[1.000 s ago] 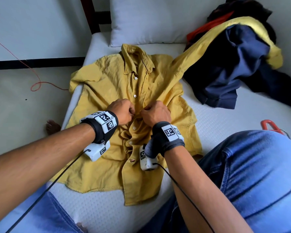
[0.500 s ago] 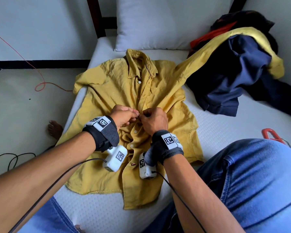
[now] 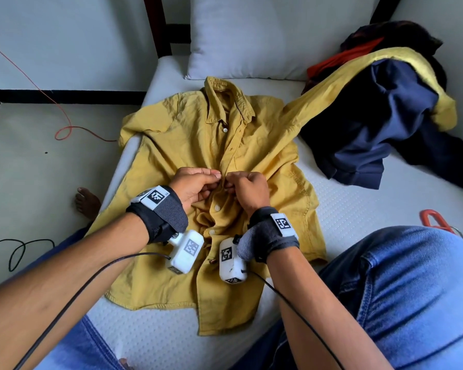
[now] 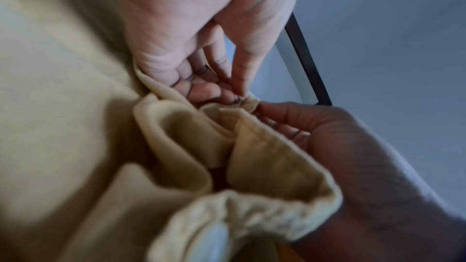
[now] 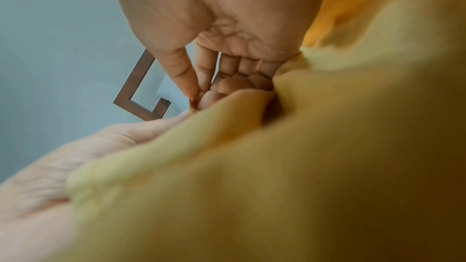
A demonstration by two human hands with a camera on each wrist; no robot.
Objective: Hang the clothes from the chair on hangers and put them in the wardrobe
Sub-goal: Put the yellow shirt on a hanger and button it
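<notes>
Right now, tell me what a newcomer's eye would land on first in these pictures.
The yellow shirt spread flat across the white mattress dominates the scene, collar toward the pillow. At its middle, the left hand and right hand pinch the button placket together. To the right, a heap of dark clothes lies over one yellow sleeve.

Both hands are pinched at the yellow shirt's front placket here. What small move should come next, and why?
Probably finish that button. The left hand and right hand pinch the yellow shirt mid-placket, and whether it is being fastened or undone is unclear. The shirt lies flat on the mattress.
</notes>
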